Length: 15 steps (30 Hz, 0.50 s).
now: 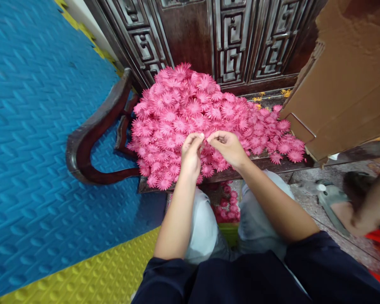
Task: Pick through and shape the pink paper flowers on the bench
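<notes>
A big heap of pink artificial flower heads [190, 114] covers the dark wooden bench seat [272, 165]. Over the front of this heap, my left hand [192, 153] has thumb and fingers pinched together. Facing it from a few centimetres away, my right hand [228, 147] is also closed in a pinch. Whatever lies between the fingertips is too small to make out against the pink behind it. More pink flower heads [229, 202] lie below the seat, between my knees.
A curved wooden armrest [88, 131] bounds the left side, beside blue floor matting [25, 126]. A carved wooden back [190, 42] rises behind the heap. At right stands a cardboard box [345, 80]; another person's foot in a sandal [335, 202] rests on the floor.
</notes>
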Motion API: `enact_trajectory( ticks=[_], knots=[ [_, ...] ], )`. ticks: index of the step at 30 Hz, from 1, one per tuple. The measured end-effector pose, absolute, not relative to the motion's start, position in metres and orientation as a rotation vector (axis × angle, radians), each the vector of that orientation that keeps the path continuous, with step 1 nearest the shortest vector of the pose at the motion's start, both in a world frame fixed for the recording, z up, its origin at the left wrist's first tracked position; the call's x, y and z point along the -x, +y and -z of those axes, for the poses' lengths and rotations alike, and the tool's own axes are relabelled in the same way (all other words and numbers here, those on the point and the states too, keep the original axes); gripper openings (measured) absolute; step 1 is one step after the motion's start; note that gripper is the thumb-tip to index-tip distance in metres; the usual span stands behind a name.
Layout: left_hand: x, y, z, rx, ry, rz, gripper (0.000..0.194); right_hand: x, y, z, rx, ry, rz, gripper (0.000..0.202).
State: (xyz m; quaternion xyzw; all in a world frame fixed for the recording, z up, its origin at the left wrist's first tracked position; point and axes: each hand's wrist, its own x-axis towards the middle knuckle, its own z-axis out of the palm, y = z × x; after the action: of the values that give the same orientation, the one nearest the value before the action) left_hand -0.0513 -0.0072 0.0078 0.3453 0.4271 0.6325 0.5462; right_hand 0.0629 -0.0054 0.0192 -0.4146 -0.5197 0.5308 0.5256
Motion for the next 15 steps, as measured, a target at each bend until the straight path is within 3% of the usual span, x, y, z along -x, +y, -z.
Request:
enact_trajectory(
  ticks=[5,15],
  knots=[
    [0.0495,-0.0097,-0.0075,-0.99,1.024,-1.547,0.036,-0.0666,-0.0043,-0.0187,1.007,-1.244,-1.201,0.014],
    [0.0494,-0.0109,-0.0045,-1.096,1.183,-1.546,0.017,-0.0659,-0.0021,-0.0141,0.996,-1.296,-1.239,0.028]
  ],
)
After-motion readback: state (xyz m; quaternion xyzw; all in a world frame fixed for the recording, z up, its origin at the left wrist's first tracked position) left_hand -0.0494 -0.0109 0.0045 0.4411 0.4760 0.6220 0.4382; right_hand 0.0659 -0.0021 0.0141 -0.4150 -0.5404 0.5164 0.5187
